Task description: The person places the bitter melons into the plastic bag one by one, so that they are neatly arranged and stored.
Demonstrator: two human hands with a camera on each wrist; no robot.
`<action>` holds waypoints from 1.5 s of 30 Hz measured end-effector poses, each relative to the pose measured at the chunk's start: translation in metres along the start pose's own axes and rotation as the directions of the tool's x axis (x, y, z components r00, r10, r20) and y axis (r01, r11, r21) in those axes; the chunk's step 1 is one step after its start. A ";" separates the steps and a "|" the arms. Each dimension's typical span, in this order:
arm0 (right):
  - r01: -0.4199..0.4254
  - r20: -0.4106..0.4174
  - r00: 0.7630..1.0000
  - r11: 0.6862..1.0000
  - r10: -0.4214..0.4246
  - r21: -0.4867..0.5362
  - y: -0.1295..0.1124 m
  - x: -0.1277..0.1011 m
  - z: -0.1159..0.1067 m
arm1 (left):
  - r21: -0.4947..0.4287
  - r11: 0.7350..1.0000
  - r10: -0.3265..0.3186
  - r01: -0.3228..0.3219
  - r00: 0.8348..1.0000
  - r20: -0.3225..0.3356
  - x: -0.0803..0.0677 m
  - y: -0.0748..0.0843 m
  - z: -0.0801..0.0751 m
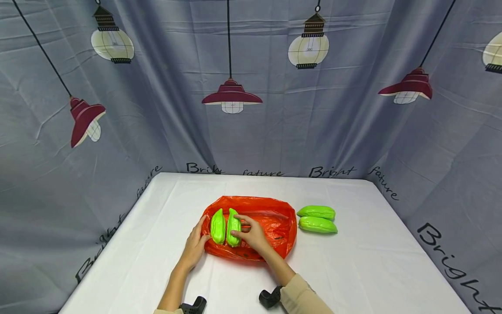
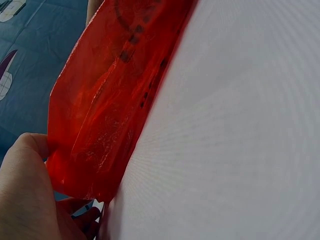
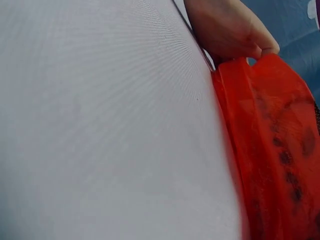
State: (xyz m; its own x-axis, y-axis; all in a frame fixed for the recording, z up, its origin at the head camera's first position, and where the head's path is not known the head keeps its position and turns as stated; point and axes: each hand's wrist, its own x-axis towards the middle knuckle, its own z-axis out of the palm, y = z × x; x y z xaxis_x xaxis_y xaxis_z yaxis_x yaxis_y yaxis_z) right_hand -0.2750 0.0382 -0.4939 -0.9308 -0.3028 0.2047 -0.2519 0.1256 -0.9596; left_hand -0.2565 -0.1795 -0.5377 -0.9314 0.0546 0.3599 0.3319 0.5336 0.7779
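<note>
Four green gourds are seen on the white-covered table (image 1: 157, 244): two lie side by side on the orange plastic bag (image 1: 274, 226), and two more lie together on the bare cloth just beside the bag's right edge, the far one (image 1: 317, 212) and the near one (image 1: 317, 225) almost touching along their length. The bag is spread flat near the table's middle, closer to the near edge than to the far one. Its left edge is gripped by the left hand (image 1: 195, 246), the thumb and fingers being curled round the plastic; in the left wrist view the red film (image 2: 105, 115) is seen pinched against the palm (image 2: 25, 195). The right hand (image 1: 252, 233) is laid over the right-hand gourd on the bag (image 1: 233, 226), with the fingers curved about its side; the left-hand gourd on the bag (image 1: 218, 226) lies just beside it, between the two hands. In the right wrist view the bag's rim (image 3: 270, 150) and the other hand (image 3: 230, 30) holding it are shown. Wide bare cloth is left on both sides of the bag and behind it. The table is closed in on three sides by a grey curtain printed with lamps (image 1: 251, 122).
</note>
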 end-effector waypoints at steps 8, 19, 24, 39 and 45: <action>-0.023 0.039 0.999 1.000 0.023 -0.007 -0.010 -0.001 0.003 | 0.005 1.000 0.013 -0.013 1.000 -0.012 0.000 -0.001 0.001; -0.049 0.061 0.997 0.998 0.052 -0.047 0.025 0.014 0.004 | 0.004 1.000 0.019 -0.019 1.000 -0.012 0.000 -0.002 0.001; -0.035 0.071 0.997 0.997 0.041 -0.072 0.026 0.014 0.003 | 0.005 1.000 0.007 -0.007 1.000 -0.002 0.000 -0.001 0.000; -0.013 0.078 0.997 0.995 0.021 -0.102 0.025 0.011 -0.005 | 0.010 1.000 0.018 -0.018 1.000 0.003 0.000 0.000 0.000; -0.009 0.077 0.997 0.995 0.017 -0.098 0.026 0.010 -0.011 | 0.009 1.000 0.010 -0.010 1.000 0.003 0.001 0.000 0.000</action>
State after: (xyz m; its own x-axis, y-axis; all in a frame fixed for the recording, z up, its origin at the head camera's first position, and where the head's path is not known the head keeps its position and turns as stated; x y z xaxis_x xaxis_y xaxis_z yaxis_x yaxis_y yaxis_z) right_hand -0.2937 0.0488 -0.5152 -0.9118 -0.3726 0.1729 -0.2678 0.2202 -0.9380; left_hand -0.2570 -0.1800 -0.5374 -0.9284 0.0627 0.3662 0.3399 0.5409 0.7693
